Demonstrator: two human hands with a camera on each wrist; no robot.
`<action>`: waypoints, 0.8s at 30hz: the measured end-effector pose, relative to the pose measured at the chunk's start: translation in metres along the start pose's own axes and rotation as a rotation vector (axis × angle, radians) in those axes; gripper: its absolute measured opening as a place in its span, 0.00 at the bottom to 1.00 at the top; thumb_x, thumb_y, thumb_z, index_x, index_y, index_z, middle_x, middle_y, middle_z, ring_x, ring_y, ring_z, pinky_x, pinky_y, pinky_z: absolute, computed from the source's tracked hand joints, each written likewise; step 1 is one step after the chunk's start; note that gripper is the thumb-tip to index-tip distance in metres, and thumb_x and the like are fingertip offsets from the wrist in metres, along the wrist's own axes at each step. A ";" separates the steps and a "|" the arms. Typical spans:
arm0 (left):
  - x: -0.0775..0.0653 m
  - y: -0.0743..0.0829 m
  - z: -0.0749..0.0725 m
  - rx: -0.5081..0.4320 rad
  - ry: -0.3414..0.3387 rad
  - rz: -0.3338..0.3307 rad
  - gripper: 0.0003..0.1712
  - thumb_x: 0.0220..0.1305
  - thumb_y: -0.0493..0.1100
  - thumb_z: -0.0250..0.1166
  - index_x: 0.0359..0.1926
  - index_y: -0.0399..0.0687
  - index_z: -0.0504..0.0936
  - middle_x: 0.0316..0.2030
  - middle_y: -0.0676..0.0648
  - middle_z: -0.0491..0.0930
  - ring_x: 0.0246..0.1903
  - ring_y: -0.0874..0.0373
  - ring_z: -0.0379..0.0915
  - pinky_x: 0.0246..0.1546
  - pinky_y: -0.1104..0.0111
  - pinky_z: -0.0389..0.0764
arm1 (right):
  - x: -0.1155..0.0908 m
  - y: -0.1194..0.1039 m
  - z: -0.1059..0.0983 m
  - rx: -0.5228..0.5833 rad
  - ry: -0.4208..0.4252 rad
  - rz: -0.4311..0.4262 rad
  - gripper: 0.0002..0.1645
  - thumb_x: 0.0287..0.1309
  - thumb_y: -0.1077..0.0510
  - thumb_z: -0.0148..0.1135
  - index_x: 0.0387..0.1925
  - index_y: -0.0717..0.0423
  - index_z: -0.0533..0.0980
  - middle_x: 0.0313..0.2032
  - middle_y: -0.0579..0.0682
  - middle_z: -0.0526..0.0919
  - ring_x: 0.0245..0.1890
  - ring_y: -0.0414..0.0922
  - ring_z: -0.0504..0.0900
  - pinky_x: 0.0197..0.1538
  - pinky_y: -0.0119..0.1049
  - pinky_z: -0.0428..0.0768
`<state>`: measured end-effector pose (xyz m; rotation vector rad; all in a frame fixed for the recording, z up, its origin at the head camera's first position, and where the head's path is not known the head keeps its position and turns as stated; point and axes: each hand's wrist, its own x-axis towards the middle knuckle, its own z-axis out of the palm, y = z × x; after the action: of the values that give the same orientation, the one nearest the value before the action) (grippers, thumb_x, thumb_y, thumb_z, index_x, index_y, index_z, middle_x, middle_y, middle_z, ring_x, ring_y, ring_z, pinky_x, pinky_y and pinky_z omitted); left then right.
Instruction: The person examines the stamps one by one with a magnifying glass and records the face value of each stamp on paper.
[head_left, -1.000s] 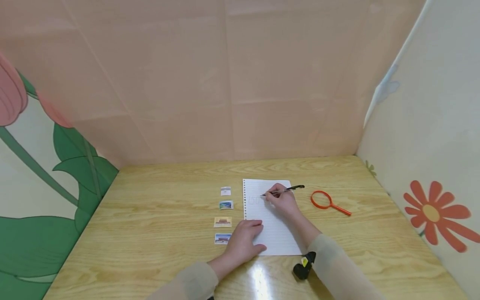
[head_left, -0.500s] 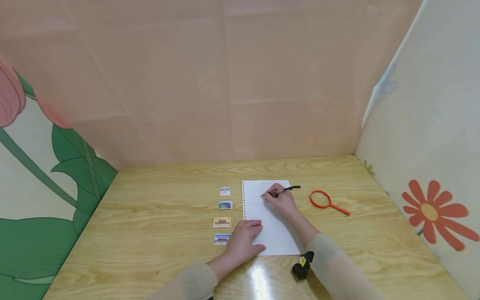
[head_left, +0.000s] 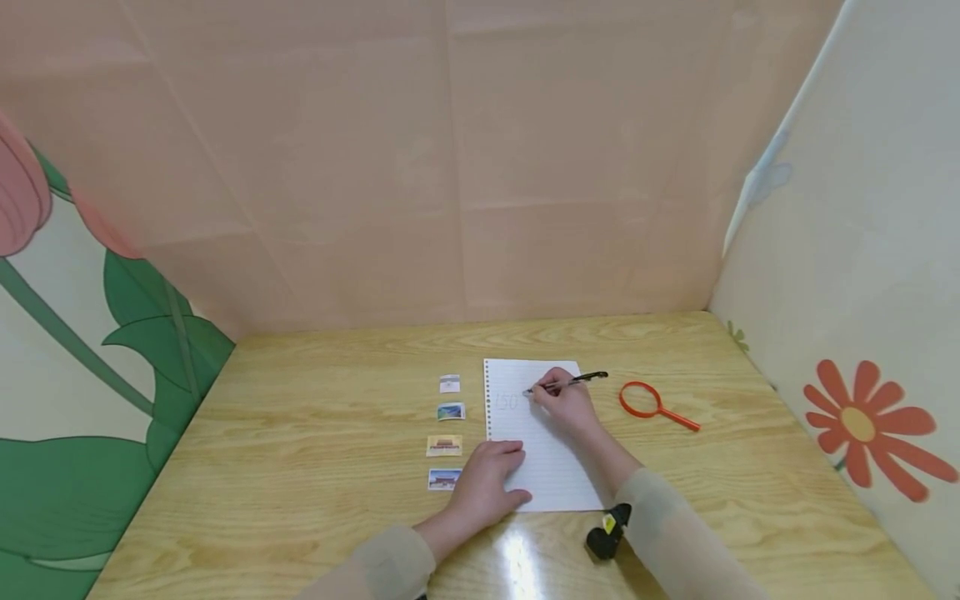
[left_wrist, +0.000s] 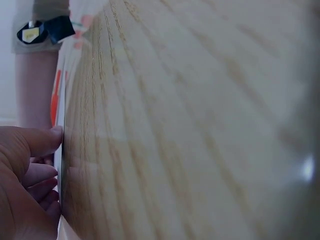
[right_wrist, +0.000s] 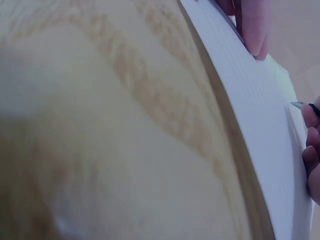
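Note:
My right hand point(head_left: 567, 408) pinches a black pen point(head_left: 581, 380), its tip at the upper part of a lined sheet of paper point(head_left: 551, 475) with punched holes down its left edge. Faint marks that look like "150" stand on the sheet left of the pen tip. In the right wrist view the tip of the pen point(right_wrist: 296, 104) meets the paper point(right_wrist: 250, 107). My left hand point(head_left: 487, 483) rests on the sheet's lower left with fingers extended, thumb toward the bottom edge. In the left wrist view the fingertips of that hand point(left_wrist: 25, 175) touch the paper.
Several small picture cards lie in a column left of the sheet, among them a yellow card point(head_left: 445, 446) and a blue one point(head_left: 452, 411). A red magnifying glass point(head_left: 660, 406) lies to the right. The wooden table point(head_left: 300, 467) meets walls at the back and sides.
The pen's upper end tilts and shifts slightly as the right hand makes small movements at the paper. The zero of the faint marks shows fully now. The left hand stays in place.

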<state>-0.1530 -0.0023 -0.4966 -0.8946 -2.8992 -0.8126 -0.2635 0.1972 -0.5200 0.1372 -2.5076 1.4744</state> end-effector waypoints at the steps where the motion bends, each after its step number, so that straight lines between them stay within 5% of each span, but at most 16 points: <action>1: 0.000 0.000 0.000 0.002 0.001 0.001 0.33 0.53 0.49 0.76 0.58 0.40 0.80 0.61 0.48 0.76 0.61 0.52 0.69 0.64 0.64 0.66 | 0.000 0.000 0.000 -0.002 0.003 0.001 0.05 0.53 0.64 0.66 0.27 0.56 0.77 0.26 0.48 0.80 0.27 0.43 0.77 0.31 0.29 0.73; 15: 0.000 0.000 -0.001 0.002 -0.001 -0.001 0.33 0.54 0.48 0.76 0.59 0.40 0.80 0.61 0.48 0.76 0.61 0.51 0.69 0.65 0.62 0.66 | -0.003 -0.001 -0.004 -0.060 -0.033 0.009 0.05 0.53 0.63 0.67 0.27 0.54 0.77 0.24 0.46 0.79 0.27 0.43 0.74 0.31 0.31 0.72; 24: 0.000 -0.001 0.000 -0.006 0.007 0.009 0.32 0.53 0.48 0.76 0.58 0.39 0.81 0.61 0.48 0.76 0.61 0.51 0.69 0.64 0.63 0.66 | -0.006 -0.001 -0.006 0.015 -0.027 0.023 0.04 0.54 0.65 0.66 0.28 0.57 0.78 0.26 0.48 0.81 0.26 0.42 0.76 0.30 0.29 0.74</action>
<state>-0.1537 -0.0032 -0.4975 -0.9025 -2.8866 -0.8221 -0.2571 0.2022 -0.5178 0.1317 -2.5288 1.5101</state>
